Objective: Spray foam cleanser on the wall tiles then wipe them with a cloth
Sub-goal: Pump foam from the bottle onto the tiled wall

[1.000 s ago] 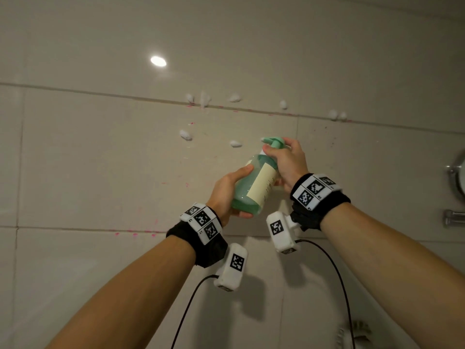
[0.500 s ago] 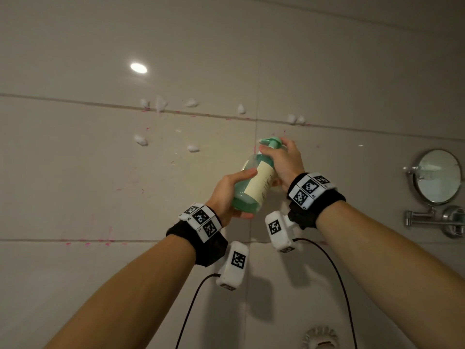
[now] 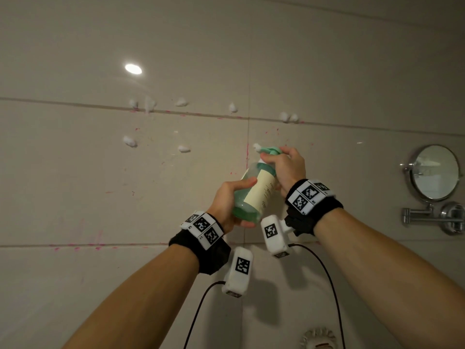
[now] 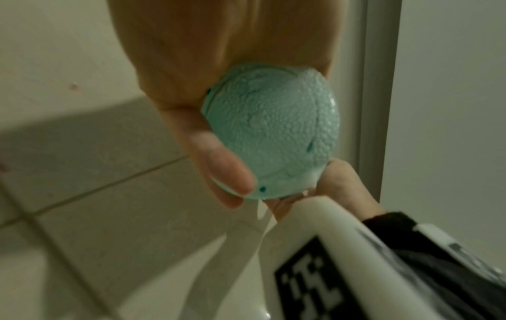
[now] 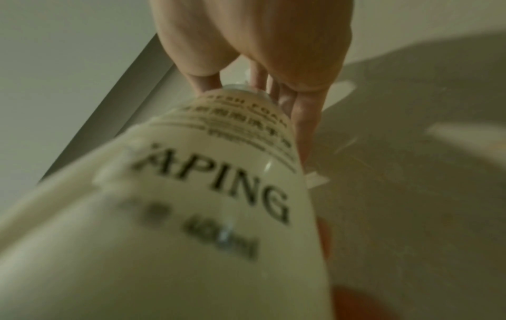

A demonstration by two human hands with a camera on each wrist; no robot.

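A green foam cleanser bottle (image 3: 254,191) with a cream label is held tilted toward the beige wall tiles (image 3: 75,172). My left hand (image 3: 227,204) grips its base, whose textured green bottom (image 4: 273,132) fills the left wrist view. My right hand (image 3: 284,165) curls over the green pump head (image 3: 270,150), and a blob of white foam (image 3: 256,146) sits at the nozzle tip. The right wrist view shows the label (image 5: 219,184) close up with my fingers (image 5: 303,121) around the neck. Several foam dabs (image 3: 181,102) dot the tiles along the grout line, among pink marks (image 3: 247,154). No cloth is in view.
A round chrome mirror (image 3: 435,172) on a swing arm (image 3: 425,214) sticks out from the wall at the right. A white ribbed fitting (image 3: 318,338) sits low on the wall. Black cables (image 3: 327,278) hang from my wrist cameras.
The view has swung back a little, so the wall and mirror sit further right. A new blob of foam has appeared at the nozzle. Both hands keep their hold on the bottle.
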